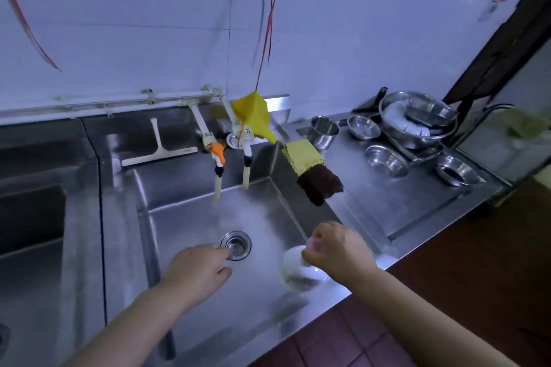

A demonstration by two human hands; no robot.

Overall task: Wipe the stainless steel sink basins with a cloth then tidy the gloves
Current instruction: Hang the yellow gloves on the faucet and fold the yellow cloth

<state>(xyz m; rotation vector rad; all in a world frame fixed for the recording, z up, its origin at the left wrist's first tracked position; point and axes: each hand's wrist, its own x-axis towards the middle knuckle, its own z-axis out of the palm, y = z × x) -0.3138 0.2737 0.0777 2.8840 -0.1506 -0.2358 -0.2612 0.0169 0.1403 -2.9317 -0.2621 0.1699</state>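
Sink basin at frame centre, drain in its floor. Squeegee on the ledge behind. Folded cloths on the right rim. Bowls upper right on the counter.

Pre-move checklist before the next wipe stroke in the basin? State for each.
1. White cloth in the right hand: ok, gripped.
2. Cloth touching the sink basin: cannot tell, blurred.
3. Left hand free: ok, it holds nothing, its fingers by the drain strainer.
4. Basin floor free of dishes: ok.
5. Water off at the two spouts: cannot tell.
6. Gloves located: not ok, only one yellow glove shows, hanging from a red cord.
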